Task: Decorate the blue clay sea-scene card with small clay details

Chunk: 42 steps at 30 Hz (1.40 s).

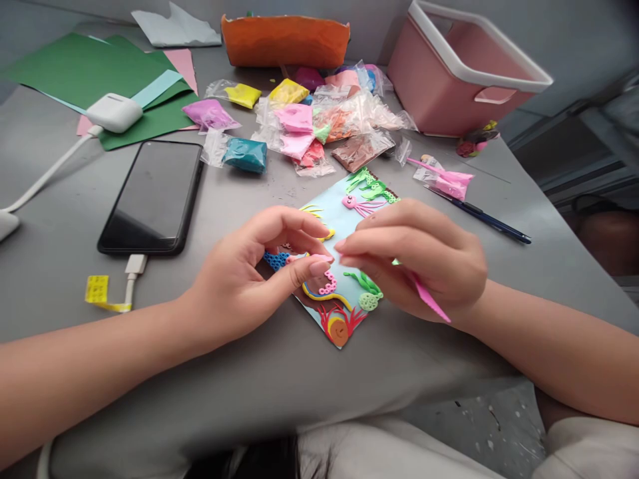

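My left hand [259,259] is closed in a loose pinch, with what looks like a small piece of pink clay [321,257] at the thumb tip. Facing it, my right hand [419,259] has its fingertips together; a pink clay modelling tool [430,299] sticks out below its palm. Both hands hover over a light-blue card [344,229] bearing a clay sea scene. On the card I see a pink octopus [351,201], green seaweed, a green turtle-like shape [369,301] and a brown round shape [339,330] among red fronds. My fingers hide its middle.
Several clay packets [294,120] lie behind the card, with an orange container [284,41] and a pink basket [449,66] beyond. To the left are a phone [152,196] on a cable, a white earbud case [114,112] and green paper [60,70]. A dark pen [482,214] lies right.
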Each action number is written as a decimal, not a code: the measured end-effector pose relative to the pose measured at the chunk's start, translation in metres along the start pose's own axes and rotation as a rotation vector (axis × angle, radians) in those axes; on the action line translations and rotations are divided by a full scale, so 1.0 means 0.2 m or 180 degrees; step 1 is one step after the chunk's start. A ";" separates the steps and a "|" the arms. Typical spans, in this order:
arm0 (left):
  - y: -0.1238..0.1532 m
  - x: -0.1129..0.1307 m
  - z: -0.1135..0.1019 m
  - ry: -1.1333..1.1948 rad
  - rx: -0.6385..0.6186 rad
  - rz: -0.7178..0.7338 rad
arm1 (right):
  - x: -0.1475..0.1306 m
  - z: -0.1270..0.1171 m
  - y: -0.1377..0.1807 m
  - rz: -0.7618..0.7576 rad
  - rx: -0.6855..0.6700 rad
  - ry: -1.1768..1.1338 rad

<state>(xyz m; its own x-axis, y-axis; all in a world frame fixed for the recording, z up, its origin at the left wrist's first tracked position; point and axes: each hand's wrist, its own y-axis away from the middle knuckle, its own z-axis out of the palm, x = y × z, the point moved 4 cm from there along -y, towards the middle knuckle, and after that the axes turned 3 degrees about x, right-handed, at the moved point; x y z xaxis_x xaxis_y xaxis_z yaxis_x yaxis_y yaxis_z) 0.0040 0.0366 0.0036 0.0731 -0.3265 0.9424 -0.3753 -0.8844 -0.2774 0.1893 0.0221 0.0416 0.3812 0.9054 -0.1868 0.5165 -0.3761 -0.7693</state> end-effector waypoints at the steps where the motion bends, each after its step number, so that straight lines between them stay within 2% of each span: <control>1: 0.00 0.00 0.00 -0.0114 0.0042 0.0054 | 0.01 -0.01 0.00 0.0066 0.0106 0.0006; 3: -0.01 0.01 -0.01 -0.0295 0.0087 0.0139 | 0.02 -0.02 -0.01 0.0175 0.0215 -0.0021; 6: -0.01 0.03 -0.02 -0.0403 0.0109 0.0172 | 0.03 -0.03 -0.01 0.0179 0.0097 -0.0123; 12: -0.01 0.03 -0.02 0.0246 0.0221 0.0050 | 0.01 -0.02 -0.01 0.0106 -0.0137 -0.0095; 16: 0.00 0.02 -0.02 0.0001 0.0310 -0.0061 | 0.01 -0.02 -0.01 0.0131 -0.0160 -0.0112; 19: 0.00 0.03 -0.02 -0.0074 0.0260 -0.0041 | 0.01 -0.03 -0.01 0.0134 -0.0141 -0.0155; 26: 0.00 0.02 -0.01 0.0710 0.0179 -0.0135 | 0.01 -0.03 -0.01 0.0125 -0.0203 -0.0208; 31: 0.00 0.02 0.01 0.0521 0.0232 -0.0178 | -0.01 -0.03 -0.02 0.0062 -0.0243 -0.0132; 37: 0.00 0.02 0.03 0.0707 -0.0049 -0.0279 | -0.03 -0.01 0.00 0.0102 -0.0259 -0.0193; 42: -0.01 0.03 0.02 0.0557 0.0051 -0.0313 | -0.03 0.02 0.03 0.0063 -0.0149 -0.0176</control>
<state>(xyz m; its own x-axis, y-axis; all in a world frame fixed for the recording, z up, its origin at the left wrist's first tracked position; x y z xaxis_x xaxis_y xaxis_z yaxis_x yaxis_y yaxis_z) 0.0085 0.0359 0.0094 -0.0536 -0.1766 0.9828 -0.3593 -0.9149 -0.1840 0.1867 0.0147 0.0356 0.3494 0.9067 -0.2361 0.5449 -0.4017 -0.7360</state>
